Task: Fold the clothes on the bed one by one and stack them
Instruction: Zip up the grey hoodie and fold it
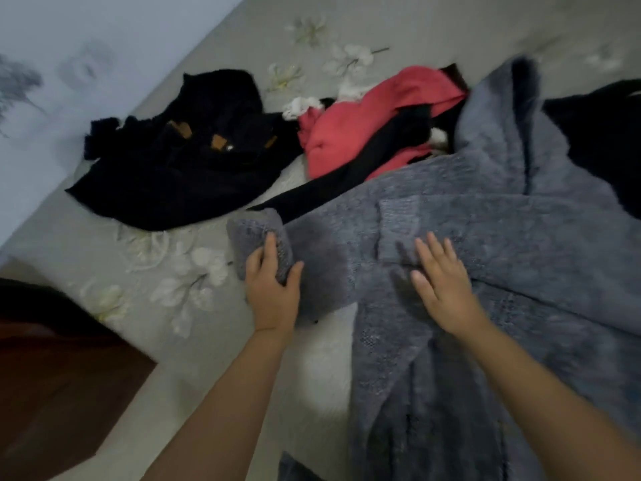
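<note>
A large fuzzy grey garment (503, 237) lies spread over the right half of the bed. My left hand (272, 286) grips its sleeve end (253, 234), which sticks out to the left. My right hand (438, 282) rests flat with straight fingers on the grey fabric near a pocket. Behind it lies a black garment with brown tabs (180, 161) at the left. A red garment (367, 126) is tangled with black and white pieces in the middle.
The bed sheet (166, 300) is pale grey with white flower prints. A dark brown piece of furniture (52, 387) stands at the lower left beside the bed. Another black item (603, 140) lies at the right edge. A wall runs along the upper left.
</note>
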